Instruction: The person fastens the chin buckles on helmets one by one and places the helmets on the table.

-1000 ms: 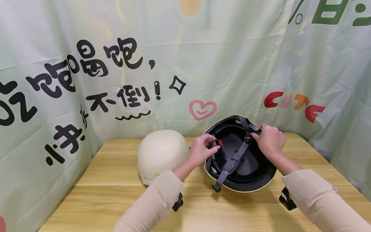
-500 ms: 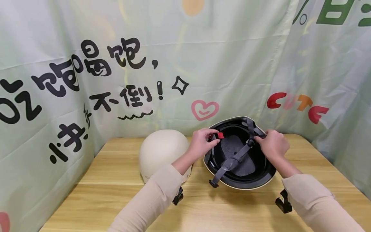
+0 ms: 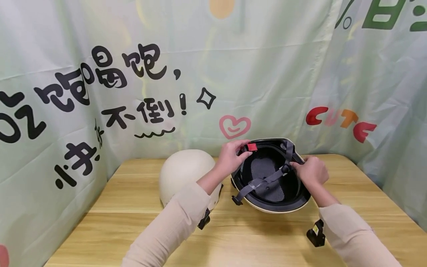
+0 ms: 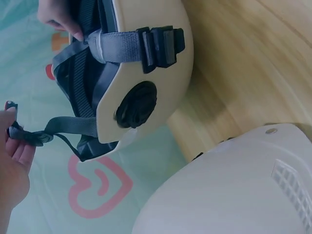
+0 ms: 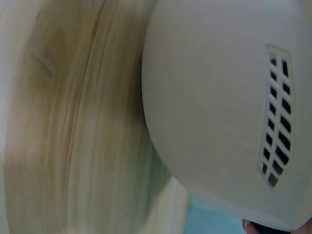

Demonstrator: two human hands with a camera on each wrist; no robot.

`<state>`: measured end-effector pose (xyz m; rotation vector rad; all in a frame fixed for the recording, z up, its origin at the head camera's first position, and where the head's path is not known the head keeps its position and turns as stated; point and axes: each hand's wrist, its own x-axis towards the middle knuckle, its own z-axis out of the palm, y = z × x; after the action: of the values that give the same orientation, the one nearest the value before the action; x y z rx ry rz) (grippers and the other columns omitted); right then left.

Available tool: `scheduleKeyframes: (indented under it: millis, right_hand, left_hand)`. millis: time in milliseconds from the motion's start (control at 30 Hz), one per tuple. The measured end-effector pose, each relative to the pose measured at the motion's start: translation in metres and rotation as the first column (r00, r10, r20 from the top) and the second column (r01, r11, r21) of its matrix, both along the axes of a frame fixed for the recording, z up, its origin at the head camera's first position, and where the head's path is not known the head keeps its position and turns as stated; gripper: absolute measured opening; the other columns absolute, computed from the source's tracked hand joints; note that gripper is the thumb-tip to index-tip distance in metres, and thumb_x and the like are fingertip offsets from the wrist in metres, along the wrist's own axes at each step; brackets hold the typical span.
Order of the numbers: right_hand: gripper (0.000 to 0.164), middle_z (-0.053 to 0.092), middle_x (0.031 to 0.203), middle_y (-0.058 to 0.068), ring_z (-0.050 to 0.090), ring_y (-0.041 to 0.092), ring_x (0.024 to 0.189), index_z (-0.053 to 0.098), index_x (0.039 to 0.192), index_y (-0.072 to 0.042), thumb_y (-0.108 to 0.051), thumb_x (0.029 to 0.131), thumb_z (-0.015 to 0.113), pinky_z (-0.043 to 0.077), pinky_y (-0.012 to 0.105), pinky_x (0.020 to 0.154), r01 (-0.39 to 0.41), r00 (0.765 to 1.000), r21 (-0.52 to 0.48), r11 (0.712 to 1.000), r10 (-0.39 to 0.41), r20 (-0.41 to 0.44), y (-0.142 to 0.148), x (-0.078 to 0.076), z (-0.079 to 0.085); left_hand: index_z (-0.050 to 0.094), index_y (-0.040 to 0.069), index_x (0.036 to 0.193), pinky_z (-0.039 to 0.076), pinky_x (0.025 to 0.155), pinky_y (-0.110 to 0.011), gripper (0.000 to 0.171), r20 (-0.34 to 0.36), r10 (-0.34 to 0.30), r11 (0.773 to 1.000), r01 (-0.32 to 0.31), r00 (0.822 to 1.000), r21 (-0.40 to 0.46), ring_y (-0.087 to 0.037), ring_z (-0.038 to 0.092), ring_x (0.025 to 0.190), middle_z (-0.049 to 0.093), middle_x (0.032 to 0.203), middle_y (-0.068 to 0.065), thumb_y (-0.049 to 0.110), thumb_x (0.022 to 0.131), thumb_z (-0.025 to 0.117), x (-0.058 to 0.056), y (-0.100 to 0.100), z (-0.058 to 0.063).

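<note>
Left hand [image 3: 230, 158] is pinching and raising the red buckle [image 3: 252, 147] — its strap [image 4: 73, 125] is standing out; right hand [image 3: 313, 171] is gripping the helmet [image 3: 263, 165].

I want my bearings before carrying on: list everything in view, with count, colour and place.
held helmet: 1, cream with black lining, between the hands, opening toward the head camera
other helmet: 1, cream, dome up on the table, left of the held one
straps: at least 2, grey, on the held helmet
red-tabbed buckle: 1, red and black, in the left hand
black buckle: 1, black, at the dangling strap's end
table: 1, wood-toned, below the helmets
backdrop cloth: count unclear, pale green with prints, behind the table
wrist devices: 2, black, one per wrist
sleeves: 2, beige, forearms
left hand: 1, bare, pinching the red-tabbed buckle
right hand: 1, bare, gripping the held helmet's rim
</note>
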<state>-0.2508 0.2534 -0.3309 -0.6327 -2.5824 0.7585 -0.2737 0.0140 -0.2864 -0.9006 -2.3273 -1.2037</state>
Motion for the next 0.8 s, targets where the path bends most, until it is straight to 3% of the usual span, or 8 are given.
scheduleKeyframes:
  millis: [133,267,467,667,800]
  right_hand:
    - [0.034,0.062,0.074,0.021,0.057,0.035,0.067,0.068,0.080,-0.003,-0.038,0.077,0.070,0.034,0.035,0.044,0.015,1.000,-0.047,0.999,-0.014,0.020,-0.0020,0.0011,-0.0063]
    - [0.034,0.062,0.078,0.021,0.058,0.036,0.070,0.069,0.084,-0.004,-0.038,0.078,0.069,0.035,0.036,0.044,0.036,0.999,-0.070,0.997,-0.034,0.026,-0.0048,0.0001,-0.0087]
    - [0.035,0.062,0.079,0.021,0.058,0.036,0.072,0.068,0.082,-0.004,-0.039,0.079,0.067,0.036,0.036,0.046,0.021,0.999,-0.091,0.996,-0.017,0.043,-0.0043,0.0007,-0.0069]
    - [0.043,0.061,0.091,0.025,0.058,0.038,0.079,0.066,0.089,-0.003,-0.045,0.081,0.061,0.038,0.037,0.049,-0.044,0.993,-0.121,0.992,0.056,0.099,-0.0012,0.0052,-0.0027]
    - [0.053,0.058,0.113,0.028,0.057,0.042,0.095,0.061,0.111,-0.001,-0.046,0.084,0.058,0.044,0.042,0.057,-0.091,0.985,-0.122,0.988,0.107,0.136,-0.0026,0.0090,0.0007]
  left_hand:
    - [0.064,-0.003,0.113,0.053,0.084,-0.023,0.031,-0.026,0.013,1.000,-0.013,1.000,-0.014,-0.022,0.065,0.100,0.067,0.110,-0.016,0.006,0.083,0.067,-0.0007,0.0017,-0.0015]
    - [0.065,-0.002,0.110,0.052,0.084,-0.025,0.027,-0.051,0.018,1.000,-0.019,0.999,-0.018,-0.022,0.065,0.100,0.068,0.107,-0.016,0.007,0.084,0.066,-0.0016,0.0033,-0.0017]
    - [0.064,-0.002,0.110,0.051,0.088,-0.030,0.027,-0.040,0.026,1.000,-0.026,0.999,0.004,-0.023,0.064,0.102,0.067,0.109,-0.017,0.005,0.085,0.064,-0.0052,0.0013,0.0008]
    - [0.062,-0.003,0.112,0.052,0.089,-0.032,0.028,-0.027,0.031,0.999,-0.031,0.999,0.019,-0.024,0.064,0.105,0.066,0.111,-0.018,0.005,0.086,0.063,-0.0081,-0.0038,0.0002]
    - [0.062,-0.003,0.112,0.050,0.091,-0.032,0.028,-0.032,0.045,0.999,-0.044,0.999,0.014,-0.025,0.062,0.109,0.066,0.113,-0.017,0.005,0.086,0.063,-0.0091,-0.0063,-0.0018]
